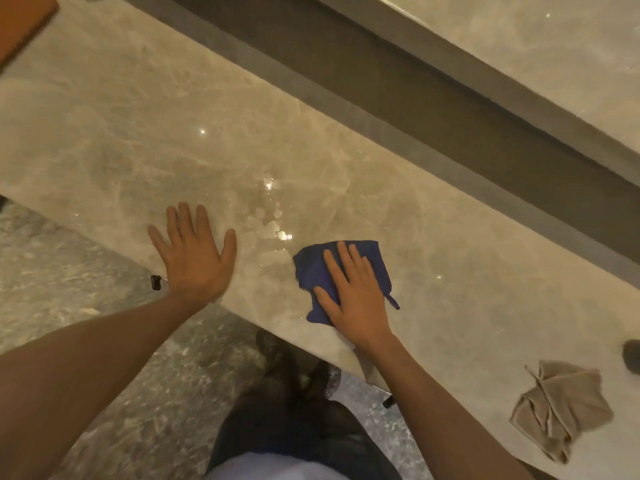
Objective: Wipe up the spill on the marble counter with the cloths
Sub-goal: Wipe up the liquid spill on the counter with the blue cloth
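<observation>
A person leans over a marble bench [104, 109], the right hand [353, 292] spread flat, pressing a blue cloth [311, 268] to the stone just at four o'clock of the glistening spill [268, 220]. The wipe appears barely begun; the next stroke calls for a push toward ten o'clock, through the puddle. The left hand [194, 254], fingers splayed and empty, braces palm-down at the near edge. A second, beige cloth [561, 407] lies crumpled well apart at four o'clock.
</observation>
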